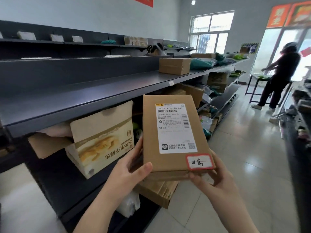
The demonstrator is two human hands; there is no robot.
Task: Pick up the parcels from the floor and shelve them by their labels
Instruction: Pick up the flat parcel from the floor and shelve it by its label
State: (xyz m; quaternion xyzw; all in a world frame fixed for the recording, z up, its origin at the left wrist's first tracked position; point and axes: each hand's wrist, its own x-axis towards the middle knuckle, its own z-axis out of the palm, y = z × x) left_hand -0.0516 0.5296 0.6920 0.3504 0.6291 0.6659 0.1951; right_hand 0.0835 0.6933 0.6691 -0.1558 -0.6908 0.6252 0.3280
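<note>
I hold a flat brown cardboard parcel [170, 155] up in front of me, label side facing me. A white shipping label reading N178 covers its top, and a red-framed handwritten sticker sits at its near right corner. My left hand [133, 167] grips the parcel's near left corner, thumb on top and fingers behind. My right hand [213, 179] pinches the near right corner under the sticker. The dark grey metal shelf [101, 91] runs along the left, just beyond the parcel.
A brown box [174, 65] stands on the upper shelf board. Below it sit a printed cream carton [101, 137] and more boxes [158, 190]. Green bags [200, 63] lie further along. A person [279, 74] stands by the doorway at the far right. The tiled floor [244, 148] stretches right.
</note>
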